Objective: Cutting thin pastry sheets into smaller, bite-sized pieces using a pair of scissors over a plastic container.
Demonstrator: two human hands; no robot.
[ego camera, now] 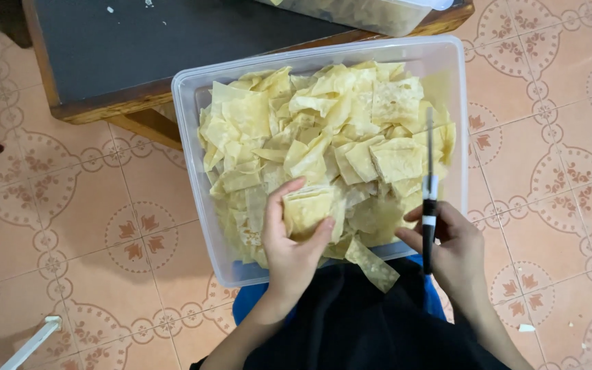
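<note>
Left hand point(292, 243) grips wrapper stack point(307, 209), scissors point(429, 192) right

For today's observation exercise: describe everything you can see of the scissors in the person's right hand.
The scissors are slim, with long dark blades that look like metal, apparently closed, pointing away from the person over the pale yellow sheets in the clear plastic tub. A black and white section sits near the pivot. The right hand grips the handle end, which it hides.

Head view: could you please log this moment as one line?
left hand: holds folded yellow sheet | right hand: holds scissors, blades closed | clear tub: full of cut sheets
</note>
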